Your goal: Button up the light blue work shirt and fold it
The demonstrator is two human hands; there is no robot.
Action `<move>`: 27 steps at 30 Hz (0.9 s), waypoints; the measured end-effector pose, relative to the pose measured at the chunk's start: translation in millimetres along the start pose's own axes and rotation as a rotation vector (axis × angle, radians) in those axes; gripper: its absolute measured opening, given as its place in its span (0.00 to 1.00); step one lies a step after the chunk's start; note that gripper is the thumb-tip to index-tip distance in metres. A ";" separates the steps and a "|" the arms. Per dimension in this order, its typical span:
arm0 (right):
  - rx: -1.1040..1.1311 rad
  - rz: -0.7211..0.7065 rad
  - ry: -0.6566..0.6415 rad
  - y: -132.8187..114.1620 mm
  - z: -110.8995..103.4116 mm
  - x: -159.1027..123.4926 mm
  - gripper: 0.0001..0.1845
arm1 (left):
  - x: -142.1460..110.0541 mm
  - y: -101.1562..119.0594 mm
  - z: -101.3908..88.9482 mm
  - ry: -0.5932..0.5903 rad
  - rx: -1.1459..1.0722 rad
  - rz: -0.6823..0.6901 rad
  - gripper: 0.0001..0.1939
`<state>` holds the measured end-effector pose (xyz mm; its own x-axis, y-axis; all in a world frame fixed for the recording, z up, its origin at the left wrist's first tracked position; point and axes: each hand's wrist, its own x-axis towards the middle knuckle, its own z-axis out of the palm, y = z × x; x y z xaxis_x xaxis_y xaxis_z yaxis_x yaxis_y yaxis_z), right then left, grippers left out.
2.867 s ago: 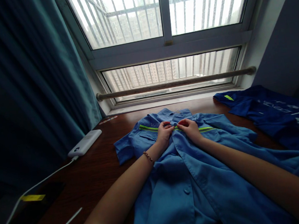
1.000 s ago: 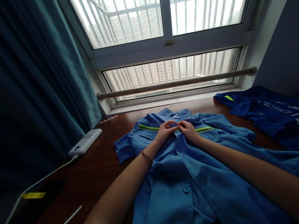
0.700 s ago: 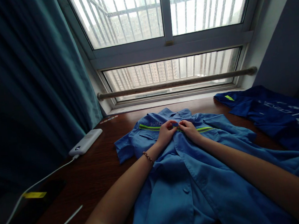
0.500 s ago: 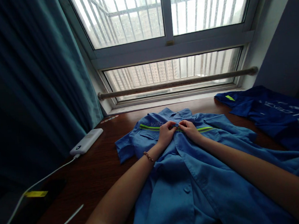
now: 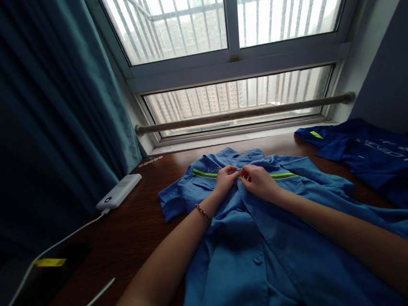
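A light blue work shirt [image 5: 231, 246] with yellow-green chest stripes lies front up, its collar toward the window. My left hand [image 5: 226, 178] pinches the front placket at stripe height, a beaded bracelet [image 5: 203, 212] on its wrist. Right against it, my right hand [image 5: 255, 180] is closed on the placket's other edge, fingertips meeting the left ones. The button between the fingers is mostly hidden. Lower down, the front hangs apart and one button [image 5: 257, 260] shows on the left panel.
A darker blue printed shirt [image 5: 377, 155] lies on the wooden table [image 5: 136, 236] at the right. On the left are a white power bank [image 5: 119, 191] with a white cable [image 5: 68, 237], a dark flat object with a yellow tag [image 5: 50, 262], and a curtain [image 5: 75, 88]. A barred window [image 5: 178, 30] rises behind.
My right hand has shifted left and turned over the placket, its fingers now covering the button that showed between both hands. My left hand stays nearly in place.
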<state>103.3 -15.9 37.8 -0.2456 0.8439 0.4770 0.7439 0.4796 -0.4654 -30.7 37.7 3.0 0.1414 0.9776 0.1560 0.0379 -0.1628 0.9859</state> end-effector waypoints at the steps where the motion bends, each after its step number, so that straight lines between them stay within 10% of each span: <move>1: -0.041 0.004 -0.069 -6.9 -1.2 -3.5 0.05 | -0.2 0.5 -0.1 -0.022 -0.029 -0.027 0.10; 15: -0.088 0.144 -0.356 -19.9 -10.4 -47.8 0.02 | 6.7 -5.1 6.9 -0.046 0.100 -0.028 0.04; 27: 0.677 0.480 -0.214 53.2 -2.2 -7.9 0.13 | 35.9 -2.4 -8.7 -0.167 0.282 0.139 0.14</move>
<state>146.2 2.4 11.0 -0.1612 0.9869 -0.0051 0.2829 0.0412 -0.9583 -34.3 74.3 6.8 0.3229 0.9121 0.2528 0.2756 -0.3461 0.8968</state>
